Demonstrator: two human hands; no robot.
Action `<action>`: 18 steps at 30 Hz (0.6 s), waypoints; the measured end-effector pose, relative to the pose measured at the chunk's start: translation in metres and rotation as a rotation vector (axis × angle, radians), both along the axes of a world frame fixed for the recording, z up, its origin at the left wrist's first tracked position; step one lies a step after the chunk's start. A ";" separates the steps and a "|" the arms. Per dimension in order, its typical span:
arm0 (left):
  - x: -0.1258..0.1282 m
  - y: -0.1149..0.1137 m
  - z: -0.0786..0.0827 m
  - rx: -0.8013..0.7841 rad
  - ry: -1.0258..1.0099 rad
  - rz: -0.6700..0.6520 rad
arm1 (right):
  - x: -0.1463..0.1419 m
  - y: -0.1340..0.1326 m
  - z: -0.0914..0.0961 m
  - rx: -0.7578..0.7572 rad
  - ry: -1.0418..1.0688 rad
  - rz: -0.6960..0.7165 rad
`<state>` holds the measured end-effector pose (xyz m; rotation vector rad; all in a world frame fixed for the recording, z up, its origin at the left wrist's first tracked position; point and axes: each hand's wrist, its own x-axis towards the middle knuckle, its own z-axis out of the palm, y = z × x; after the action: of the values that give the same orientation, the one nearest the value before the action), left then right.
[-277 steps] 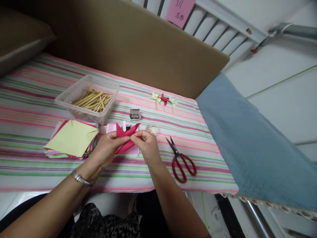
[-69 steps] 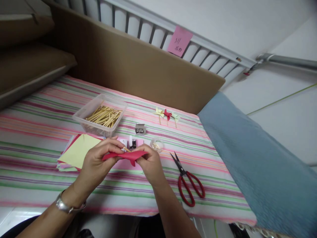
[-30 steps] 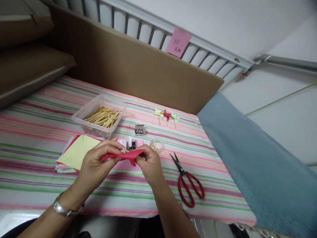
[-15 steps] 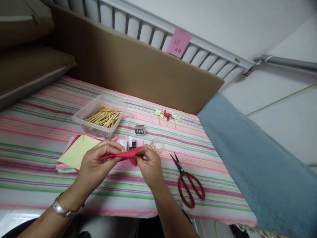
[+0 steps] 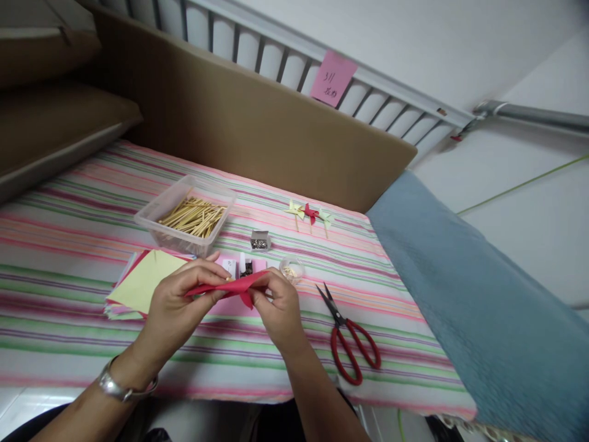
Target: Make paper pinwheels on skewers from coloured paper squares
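A red paper pinwheel [image 5: 239, 285], partly folded, is held up between my two hands over the near part of the striped cloth. My left hand [image 5: 186, 291] is closed on its left side, thumb below and fingers above. On the right side, my right hand [image 5: 278, 304] pinches the paper between thumb and fingers. A small pale tip shows by the left fingertips; I cannot make out what it is. Just beyond the hands lie a pink sheet [image 5: 227, 307] and a small open box of dark bits [image 5: 247, 267]. A stack of coloured paper [image 5: 142, 285] lies beside my left hand.
A clear plastic tub [image 5: 184, 212] holds many thin wooden sticks. Behind the hands are a small box of metal pins [image 5: 260, 240] and a round clear dish [image 5: 291, 270]. Red-handled scissors [image 5: 345, 334] lie at right. Three finished pinwheels [image 5: 311, 215] lie near the cardboard panel [image 5: 257, 123].
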<state>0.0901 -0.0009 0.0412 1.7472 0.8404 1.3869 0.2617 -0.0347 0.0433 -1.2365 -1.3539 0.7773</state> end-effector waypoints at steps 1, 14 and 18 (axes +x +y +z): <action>0.000 0.000 0.000 -0.011 -0.006 0.002 | 0.000 0.001 0.000 0.005 -0.001 0.001; 0.003 0.022 -0.010 -0.663 -0.573 0.093 | 0.022 0.006 -0.011 -0.302 -0.207 0.177; 0.001 0.023 -0.003 -0.684 -0.587 0.114 | 0.023 0.006 -0.015 -0.331 -0.254 0.170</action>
<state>0.0915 0.0225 0.0377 0.7327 0.9323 1.3585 0.2849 -0.0292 0.0285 -1.5329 -1.5957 1.0203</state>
